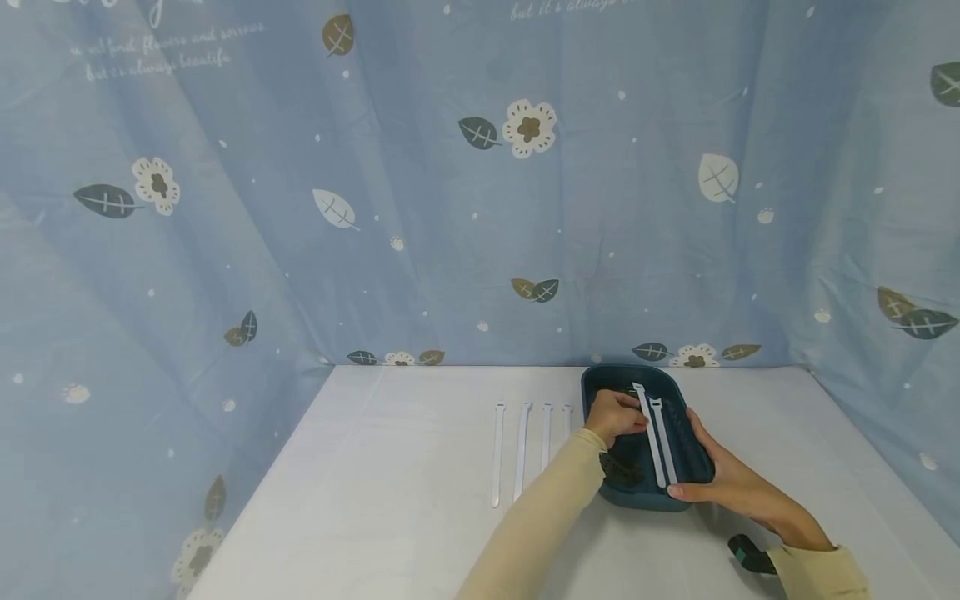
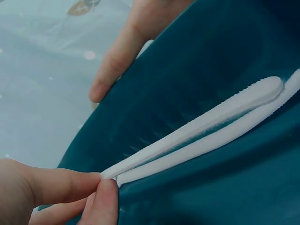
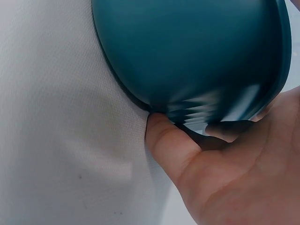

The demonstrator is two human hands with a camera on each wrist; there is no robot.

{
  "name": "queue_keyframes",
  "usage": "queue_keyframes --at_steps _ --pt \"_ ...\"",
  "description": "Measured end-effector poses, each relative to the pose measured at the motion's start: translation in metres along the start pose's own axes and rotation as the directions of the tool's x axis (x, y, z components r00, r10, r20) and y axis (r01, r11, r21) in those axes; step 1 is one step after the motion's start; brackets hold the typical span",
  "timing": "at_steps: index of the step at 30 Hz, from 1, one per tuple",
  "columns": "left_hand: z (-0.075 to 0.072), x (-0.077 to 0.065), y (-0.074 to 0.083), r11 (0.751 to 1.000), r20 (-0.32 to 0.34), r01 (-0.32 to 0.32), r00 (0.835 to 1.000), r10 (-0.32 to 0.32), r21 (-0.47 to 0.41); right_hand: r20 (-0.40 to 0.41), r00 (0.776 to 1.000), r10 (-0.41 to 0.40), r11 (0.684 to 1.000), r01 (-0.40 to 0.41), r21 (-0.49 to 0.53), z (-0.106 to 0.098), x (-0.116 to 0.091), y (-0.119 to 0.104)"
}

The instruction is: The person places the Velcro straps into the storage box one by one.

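A dark teal plastic basket (image 1: 637,500) stands at the right of the table, tilted slightly. My right hand (image 1: 731,482) grips its right side, thumb at the near rim; the right wrist view shows the thumb (image 3: 171,143) against the basket wall (image 3: 187,51). Inside the basket, my left hand (image 1: 615,417) pinches a white hook-and-loop cable strap (image 1: 650,446) between thumb and finger. A second white strap (image 1: 664,442) lies beside it. Up close in the left wrist view, the fingertips hold the end of a fuzzy white strap (image 2: 187,129).
Several more white straps, among them one at the left (image 1: 498,454), lie in a row left of the basket, partly hidden by my left sleeve (image 1: 536,517). A black device (image 1: 750,554) sits at my right wrist. A blue patterned curtain (image 1: 420,208) borders the white table (image 1: 375,500).
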State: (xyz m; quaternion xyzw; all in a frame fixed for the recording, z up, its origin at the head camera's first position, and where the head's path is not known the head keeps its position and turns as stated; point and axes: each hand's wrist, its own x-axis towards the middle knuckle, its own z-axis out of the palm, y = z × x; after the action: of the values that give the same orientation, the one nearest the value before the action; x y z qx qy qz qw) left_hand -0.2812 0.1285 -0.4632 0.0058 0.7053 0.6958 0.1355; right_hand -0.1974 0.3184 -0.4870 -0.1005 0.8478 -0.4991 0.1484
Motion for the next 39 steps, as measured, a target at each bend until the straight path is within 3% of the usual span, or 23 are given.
queue_keyframes --at_steps 19,39 --pt "0.0037 -0.0043 0.0009 0.991 -0.037 0.051 0.998 -0.047 0.123 -0.016 1.0 -0.006 1.0 0.006 -0.009 0.0012 0.0001 0.0016" --pt "0.003 -0.0015 -0.0013 0.981 -0.037 0.037 0.999 -0.031 0.188 -0.032 0.999 -0.026 0.999 0.025 -0.037 0.0026 -0.0007 0.0024"
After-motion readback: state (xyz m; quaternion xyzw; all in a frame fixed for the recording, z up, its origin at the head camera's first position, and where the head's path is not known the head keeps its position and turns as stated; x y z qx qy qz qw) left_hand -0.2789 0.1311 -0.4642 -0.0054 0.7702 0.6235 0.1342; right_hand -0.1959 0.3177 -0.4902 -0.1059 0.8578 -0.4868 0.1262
